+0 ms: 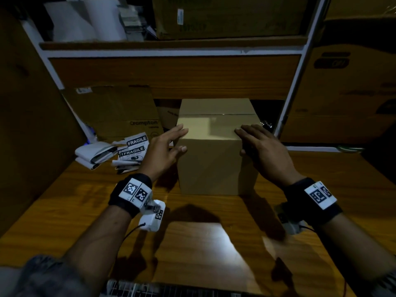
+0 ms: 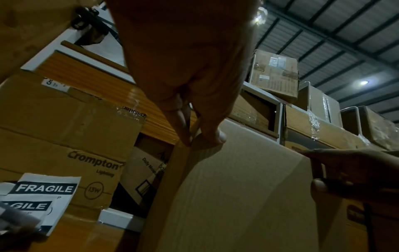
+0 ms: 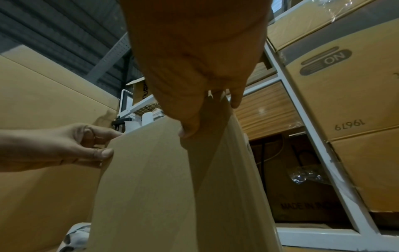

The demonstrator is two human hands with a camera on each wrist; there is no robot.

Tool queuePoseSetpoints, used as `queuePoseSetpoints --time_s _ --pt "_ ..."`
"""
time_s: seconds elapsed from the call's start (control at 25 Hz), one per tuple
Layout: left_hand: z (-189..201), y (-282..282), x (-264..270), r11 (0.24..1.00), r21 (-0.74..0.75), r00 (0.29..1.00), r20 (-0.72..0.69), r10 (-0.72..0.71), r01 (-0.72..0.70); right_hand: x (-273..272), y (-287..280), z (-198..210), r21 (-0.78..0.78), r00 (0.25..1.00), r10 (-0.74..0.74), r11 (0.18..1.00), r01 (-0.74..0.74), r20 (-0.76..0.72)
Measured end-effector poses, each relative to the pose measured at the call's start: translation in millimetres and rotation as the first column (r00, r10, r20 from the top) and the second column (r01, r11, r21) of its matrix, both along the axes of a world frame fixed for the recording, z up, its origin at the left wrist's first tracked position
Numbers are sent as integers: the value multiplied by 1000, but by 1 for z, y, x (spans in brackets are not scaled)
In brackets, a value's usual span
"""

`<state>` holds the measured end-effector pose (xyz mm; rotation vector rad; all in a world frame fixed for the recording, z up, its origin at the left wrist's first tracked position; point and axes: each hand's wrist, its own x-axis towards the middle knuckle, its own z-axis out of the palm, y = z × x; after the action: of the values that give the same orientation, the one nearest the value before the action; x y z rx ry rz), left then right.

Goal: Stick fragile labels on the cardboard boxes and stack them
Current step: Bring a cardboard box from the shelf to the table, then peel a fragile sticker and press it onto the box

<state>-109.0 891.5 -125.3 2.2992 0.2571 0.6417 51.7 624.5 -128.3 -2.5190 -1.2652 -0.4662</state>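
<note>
A plain taped cardboard box (image 1: 210, 163) stands upright on the wooden table (image 1: 85, 200), no label visible on its top or front. My left hand (image 1: 182, 138) lies against its upper left corner, fingers straight along the top edge and thumb on the front face. My right hand (image 1: 240, 140) rests flat on the upper right corner, thumb down the front edge. A loose pile of black-and-white FRAGILE labels (image 1: 134, 150) lies on the table left of the box. The left wrist view shows the box (image 2: 248, 196) and the labels (image 2: 43, 192); the right wrist view shows the box (image 3: 151, 187).
A flattened Crompton carton (image 1: 120, 112) leans at the back left, behind folded white backing paper (image 1: 94, 153). A white-framed shelf (image 1: 171, 53) with cartons and paper rolls runs above. Large stacked cartons (image 1: 342, 93) stand to the right, a tall cardboard sheet (image 1: 32, 125) to the left.
</note>
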Motion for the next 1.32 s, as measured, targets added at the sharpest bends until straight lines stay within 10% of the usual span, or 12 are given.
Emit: queuePoseSetpoints --time_s 0.16,0.32,0.44,0.68,1.12,1.32 --pt "-2 7 -5 998 53 997 -77 -31 35 -12 1 -3 -9 995 -62 998 63 80" --pt "-8 10 -44 992 -113 997 37 68 -63 -61 6 -16 360 977 -99 933 25 190" --pt "-30 28 -90 941 -333 997 -62 47 -65 -111 56 -40 431 995 68 902 -28 -77" --pt "-70 135 -147 896 -357 963 -139 229 -264 -155 199 -58 312 864 262 941 -130 -431" --pt "-94 249 -101 956 81 887 -357 292 -282 -85 386 -84 -216 952 97 962 -164 -290" --pt "-110 266 -90 962 54 836 -483 261 -269 -71 414 -95 -386 947 122 892 -236 -299"
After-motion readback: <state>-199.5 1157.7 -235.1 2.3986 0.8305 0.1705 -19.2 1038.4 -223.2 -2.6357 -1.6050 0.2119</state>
